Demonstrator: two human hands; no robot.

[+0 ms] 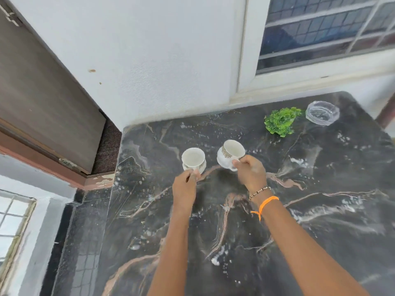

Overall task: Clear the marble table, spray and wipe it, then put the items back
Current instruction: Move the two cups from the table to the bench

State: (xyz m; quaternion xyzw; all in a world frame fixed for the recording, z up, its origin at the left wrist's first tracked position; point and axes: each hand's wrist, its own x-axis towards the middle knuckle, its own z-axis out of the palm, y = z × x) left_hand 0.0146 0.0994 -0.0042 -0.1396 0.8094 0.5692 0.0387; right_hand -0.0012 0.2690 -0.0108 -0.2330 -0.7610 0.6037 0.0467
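Holding one white cup each, both hands reach out over the dark veined marble table point(310, 210). Left hand point(184, 188): fingers curled, pinching the handle of the left cup point(193, 159). That cup sits upright, mouth up, a patterned band around its lower body; whether its base touches the marble cannot be told. Right hand point(252, 173): thumb and fingers closed on the handle of the right cup point(229, 152). This cup is tilted, mouth leaning away from the hand, with a patterned band near its rim. It appears lifted off the surface, though contact is not certain. The two cups are near each other but apart, a strip of marble showing between them.

Right wrist carries a beaded bracelet point(259, 191) and, just behind it, an orange thread point(267, 205).

Beyond the right hand and off to its right, well apart from the cups: a small green plant point(280, 121) on the marble, and just beside that, farther right, a clear glass bowl point(322, 113).

Pale specks and smears lie scattered over the marble around both hands.

Past the table, ahead of the hands, a white wall point(149, 60); a window point(320, 28) above the plant and bowl; a brown door point(42, 92) off beyond the left hand.
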